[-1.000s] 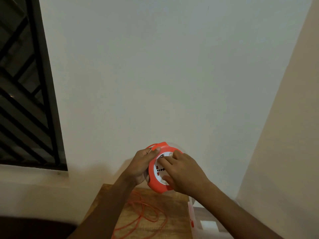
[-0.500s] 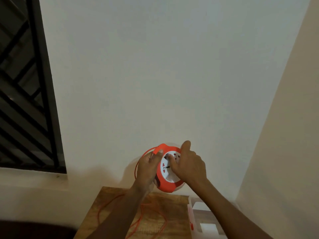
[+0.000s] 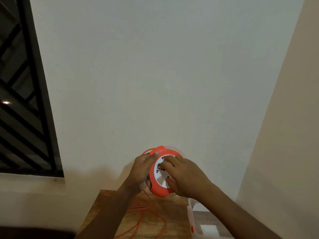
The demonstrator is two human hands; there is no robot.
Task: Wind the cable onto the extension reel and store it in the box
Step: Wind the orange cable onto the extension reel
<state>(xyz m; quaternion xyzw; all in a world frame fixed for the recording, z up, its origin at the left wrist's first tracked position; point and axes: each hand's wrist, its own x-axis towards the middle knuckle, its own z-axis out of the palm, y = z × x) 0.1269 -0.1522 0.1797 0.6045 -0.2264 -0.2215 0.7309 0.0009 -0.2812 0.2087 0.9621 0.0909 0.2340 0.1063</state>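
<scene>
Head view shows one orange reel point(image 3: 159, 190) held up in front of a pale wall point(image 3: 164, 75), the left hand point(image 3: 141, 171) gripping its left rim with the thumb on top, and the right hand point(image 3: 185, 177) lying over its white socket face with fingers curled onto it. One orange cable point(image 3: 141, 219) runs from the reel beside the left hand down in loose loops onto one wooden table point(image 3: 174, 219) below both hands. One clear plastic box point(image 3: 190, 219) sits open below the right forearm at the table's right edge, and one dark barred window point(image 3: 22, 100) stands well left of the left hand.
</scene>
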